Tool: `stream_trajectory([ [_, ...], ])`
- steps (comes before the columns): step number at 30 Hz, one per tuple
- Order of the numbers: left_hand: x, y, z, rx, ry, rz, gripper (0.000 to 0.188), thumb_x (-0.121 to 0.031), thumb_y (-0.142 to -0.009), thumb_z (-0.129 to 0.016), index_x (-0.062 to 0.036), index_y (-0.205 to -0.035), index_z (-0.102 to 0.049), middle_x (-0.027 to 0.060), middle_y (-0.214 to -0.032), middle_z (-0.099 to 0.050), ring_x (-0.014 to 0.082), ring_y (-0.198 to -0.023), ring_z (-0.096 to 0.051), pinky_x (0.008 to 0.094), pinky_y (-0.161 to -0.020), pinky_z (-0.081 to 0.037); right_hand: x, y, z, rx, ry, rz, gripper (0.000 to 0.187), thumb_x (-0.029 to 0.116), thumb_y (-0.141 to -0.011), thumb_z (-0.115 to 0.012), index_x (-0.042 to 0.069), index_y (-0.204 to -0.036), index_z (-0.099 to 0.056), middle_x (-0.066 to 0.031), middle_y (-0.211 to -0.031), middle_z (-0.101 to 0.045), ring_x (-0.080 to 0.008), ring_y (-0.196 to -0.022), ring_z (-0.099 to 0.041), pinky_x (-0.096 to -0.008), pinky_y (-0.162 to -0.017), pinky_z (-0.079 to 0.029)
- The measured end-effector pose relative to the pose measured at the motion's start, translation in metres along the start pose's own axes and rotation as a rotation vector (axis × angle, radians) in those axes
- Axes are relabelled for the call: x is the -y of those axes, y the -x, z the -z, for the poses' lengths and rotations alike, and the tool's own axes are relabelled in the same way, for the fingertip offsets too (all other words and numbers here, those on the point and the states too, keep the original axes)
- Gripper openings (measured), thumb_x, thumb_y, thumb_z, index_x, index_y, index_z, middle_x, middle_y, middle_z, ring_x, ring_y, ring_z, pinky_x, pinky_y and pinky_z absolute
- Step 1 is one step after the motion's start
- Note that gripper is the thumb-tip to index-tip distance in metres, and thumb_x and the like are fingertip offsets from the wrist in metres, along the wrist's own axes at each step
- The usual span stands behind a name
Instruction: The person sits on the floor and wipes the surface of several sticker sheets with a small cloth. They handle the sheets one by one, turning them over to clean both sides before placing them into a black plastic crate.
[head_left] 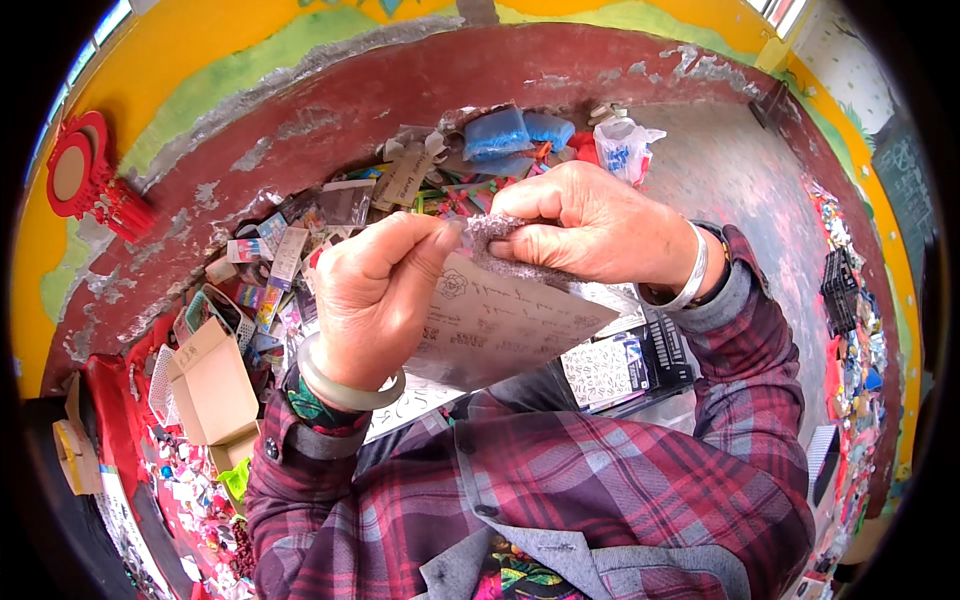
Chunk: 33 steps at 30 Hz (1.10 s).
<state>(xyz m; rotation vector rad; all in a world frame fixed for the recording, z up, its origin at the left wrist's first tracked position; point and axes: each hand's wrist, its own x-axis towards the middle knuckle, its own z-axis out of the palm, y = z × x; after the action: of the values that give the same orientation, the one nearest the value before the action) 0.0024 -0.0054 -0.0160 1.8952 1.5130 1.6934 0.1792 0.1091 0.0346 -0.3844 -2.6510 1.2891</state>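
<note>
In front of my chest is a pale, see-through sheet (500,325) with a flower drawing and rows of handwriting-like lines; it could be a plastic bag or film. My left hand (375,290) is closed in a pinch at its upper left edge, thumb against finger. A fuzzy grey-purple cloth (495,240) is bunched under the fingers of my right hand (600,225), which is closed on it at the sheet's top edge. The two hands are close together. How the cloth and sheet meet under my fingers is hidden.
Many small packets and papers lie heaped beyond my hands. Blue bags (497,133) and a white plastic bag (625,148) are at the far side. An open cardboard box (212,385) stands left. A black crate (668,350) with printed sheets is below my right forearm.
</note>
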Motion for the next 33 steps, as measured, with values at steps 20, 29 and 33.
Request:
stream_trajectory([
  [20,0.055,0.001,0.095,-0.51,0.608,0.397,0.013,-0.012,-0.093,-0.057,-0.001,-0.092,-0.064,0.0026,-0.08,-0.063,0.0074,-0.067,-0.058,0.0199,-0.059,-0.046,-0.036,0.053,0.034,-0.366,-0.33,-0.103,0.022,0.02,-0.097,-0.05,0.0,-0.097,-0.058,-0.0006,-0.086,-0.06,-0.0088,-0.08,-0.057,-0.0234,-0.071,-0.045],
  [29,0.064,0.021,0.09,-0.484,0.806,0.447,0.01,-0.011,-0.093,-0.057,-0.0036,-0.091,-0.063,0.0022,-0.085,-0.064,0.0084,-0.074,-0.06,0.0209,-0.067,-0.048,-0.015,0.022,0.006,-0.652,-0.949,0.164,0.02,0.015,-0.094,-0.055,0.001,-0.106,-0.061,-0.0057,-0.094,-0.067,-0.0127,-0.084,-0.063,-0.0245,-0.075,-0.051],
  [33,0.052,0.021,0.079,-0.549,0.799,0.536,0.014,-0.015,-0.094,-0.054,-0.0042,-0.089,-0.061,-0.0002,-0.078,-0.059,0.0076,-0.069,-0.056,0.0207,-0.063,-0.045,0.007,-0.001,-0.031,-0.606,-1.047,0.132,0.02,0.02,-0.097,-0.05,0.002,-0.099,-0.06,-0.0035,-0.089,-0.062,-0.0115,-0.082,-0.059,-0.025,-0.076,-0.047],
])
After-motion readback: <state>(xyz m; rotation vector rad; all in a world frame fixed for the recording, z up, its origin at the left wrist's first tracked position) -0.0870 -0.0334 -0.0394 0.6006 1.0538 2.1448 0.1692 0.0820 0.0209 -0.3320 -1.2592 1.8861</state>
